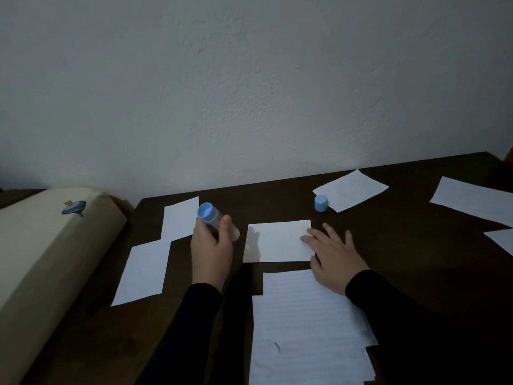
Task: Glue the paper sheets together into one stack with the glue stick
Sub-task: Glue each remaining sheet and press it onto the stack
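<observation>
Clearly, the glue stick (pixel 215 219) was gripped in the left hand (pixel 211 245), fingers curled round it, just left of a small paper sheet (pixel 277 241) on the dark desk (pixel 402 273). The right hand (pixel 333 254) was laid flat on that sheet's right edge, fingers straight. The blue cap (pixel 321 203) was standing farther back, beside another sheet (pixel 351 190).

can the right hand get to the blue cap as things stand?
Probably yes. The right hand lies flat with its fingers on the small sheet and holds nothing; the blue cap stands beyond it on the table, beside another sheet, with nothing between them. Reaching means letting go of the sheet.
</observation>
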